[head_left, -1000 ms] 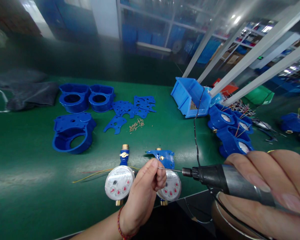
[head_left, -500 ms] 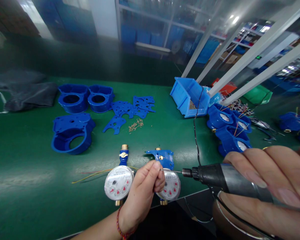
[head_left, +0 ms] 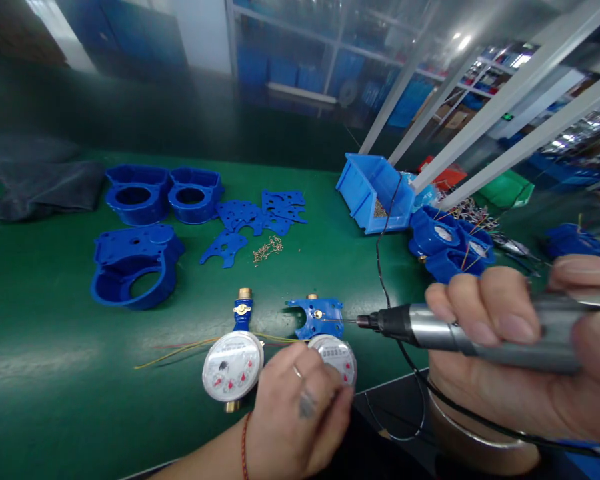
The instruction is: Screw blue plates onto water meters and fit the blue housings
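Observation:
My right hand (head_left: 510, 327) grips an electric screwdriver (head_left: 433, 327), whose thin bit points left across a blue bracket plate (head_left: 325, 317). This plate lies over the pipe of the right-hand water meter (head_left: 336, 353), with a brass fitting showing at its middle. My left hand (head_left: 305, 407) is closed, knuckles up, in front of that meter and covers part of its dial. Its fingertips are hidden, so what they hold, if anything, does not show. To the left stands another water meter (head_left: 233, 367) with a blue and brass pipe and thin coloured wires.
Blue housings (head_left: 135, 267) stand on the left of the green table. Several loose bracket plates (head_left: 225, 248) and a pile of small screws (head_left: 268, 249) lie mid-table. A blue bin (head_left: 357, 193) sits behind; a black cable (head_left: 380, 260) crosses nearby. Assembled meters (head_left: 437, 233) crowd the right.
My left hand has left the bit's tip and turned knuckles up, lower over the dial. The screwdriver has risen slightly, its bit now across the bracket plate. The view has shifted a little.

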Demonstrator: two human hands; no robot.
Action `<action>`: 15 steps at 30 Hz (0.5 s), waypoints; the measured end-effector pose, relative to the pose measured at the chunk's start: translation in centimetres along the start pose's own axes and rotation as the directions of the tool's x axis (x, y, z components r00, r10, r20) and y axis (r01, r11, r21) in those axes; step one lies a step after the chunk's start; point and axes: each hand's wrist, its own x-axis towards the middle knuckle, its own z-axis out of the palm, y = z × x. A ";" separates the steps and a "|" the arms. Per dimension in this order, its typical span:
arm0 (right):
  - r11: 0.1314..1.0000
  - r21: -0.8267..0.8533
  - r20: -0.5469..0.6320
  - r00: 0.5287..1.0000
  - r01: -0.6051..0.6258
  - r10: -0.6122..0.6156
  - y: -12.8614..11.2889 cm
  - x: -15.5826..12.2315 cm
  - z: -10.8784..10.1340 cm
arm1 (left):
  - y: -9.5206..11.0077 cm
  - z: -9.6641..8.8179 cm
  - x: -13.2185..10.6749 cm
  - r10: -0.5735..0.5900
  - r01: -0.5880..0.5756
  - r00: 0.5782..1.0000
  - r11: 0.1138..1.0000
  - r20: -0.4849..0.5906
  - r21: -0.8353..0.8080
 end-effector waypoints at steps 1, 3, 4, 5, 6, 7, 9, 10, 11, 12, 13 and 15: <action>0.998 0.060 0.022 1.000 -0.005 0.003 0.3 0.3 0.5 | 0.0 0.4 0.2 0.144 -0.149 0.986 0.987 0.089 0.061; 0.993 0.120 0.069 0.998 -0.012 0.003 1.3 0.6 1.3 | -0.1 1.4 0.5 0.281 -0.310 0.935 0.944 0.218 0.110; 0.994 0.108 0.086 0.996 -0.008 -0.001 1.9 0.6 1.6 | -0.3 2.0 0.5 0.285 -0.320 0.923 0.942 0.260 0.103; 0.995 0.098 0.091 0.996 -0.004 -0.005 2.5 0.6 1.9 | -0.6 2.5 0.6 0.264 -0.300 0.920 0.950 0.288 0.087; 0.996 0.094 0.087 0.996 0.000 -0.008 3.1 0.5 2.0 | -0.9 3.0 0.5 0.231 -0.266 0.921 0.961 0.313 0.072; 0.996 0.093 0.085 0.996 0.000 -0.008 3.6 0.4 2.1 | -1.3 3.4 0.4 0.200 -0.233 0.921 0.970 0.335 0.063; 0.996 0.091 0.090 0.996 0.010 -0.019 4.4 0.3 2.2 | -1.9 3.8 0.2 0.170 -0.206 0.914 0.977 0.367 0.061; 0.996 0.088 0.094 0.995 0.022 -0.031 4.7 0.2 2.2 | -2.1 3.9 0.1 0.180 -0.219 0.910 0.974 0.374 0.063; 0.996 0.083 0.097 0.994 0.033 -0.041 5.0 0.1 2.2 | -2.3 4.0 0.0 0.198 -0.239 0.906 0.969 0.375 0.064; 0.996 0.076 0.102 0.994 0.040 -0.048 5.2 0.1 2.2 | -2.4 4.0 -0.1 0.213 -0.255 0.904 0.965 0.371 0.066; 0.997 0.067 0.108 0.993 0.043 -0.050 5.4 0.0 2.2 | -2.5 4.0 -0.1 0.220 -0.263 0.905 0.962 0.364 0.070; 0.998 0.048 0.127 0.991 0.036 -0.042 5.7 0.0 2.2 | -2.5 4.1 -0.2 0.223 -0.267 0.906 0.961 0.359 0.077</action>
